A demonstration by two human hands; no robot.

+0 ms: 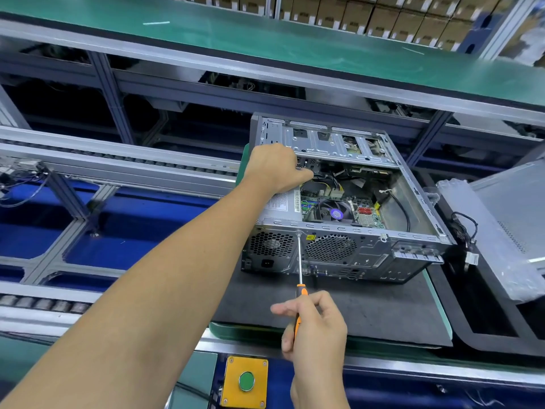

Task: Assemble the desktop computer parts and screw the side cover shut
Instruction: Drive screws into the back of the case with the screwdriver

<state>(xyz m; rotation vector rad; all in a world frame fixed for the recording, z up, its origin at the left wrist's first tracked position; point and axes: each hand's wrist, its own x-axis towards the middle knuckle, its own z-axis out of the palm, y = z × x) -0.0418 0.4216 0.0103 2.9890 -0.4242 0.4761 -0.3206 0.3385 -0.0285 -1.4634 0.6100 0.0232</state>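
The open grey steel desktop computer case is lying on its side on a dark foam mat over the tabletop, its uncovered side facing up so the motherboard, fan and cables are showing. The right hand is grasping the orange-and-black handle of a long-shafted screwdriver, fingers wrapped round the handle with the forefinger extended loosely to the left. The tip is sitting on a screw at the top edge of the case's rear panel, just above the gap between the two honeycomb vents. The left hand is reaching over the case's far left corner with its fingers curled, resting against the drive-bay frame and apparently bracing the chassis; whether it is pinching anything is hidden.

By my judgement, a rear-panel screw is being driven while the case is being steadied, so internal assembly is under way and the cover is not yet fitted. The plastic-wrapped grey metal side panel is lying to the right, well apart from both hands. The next move is calling for steady axial pressure, keeping the shaft in line with the screw.
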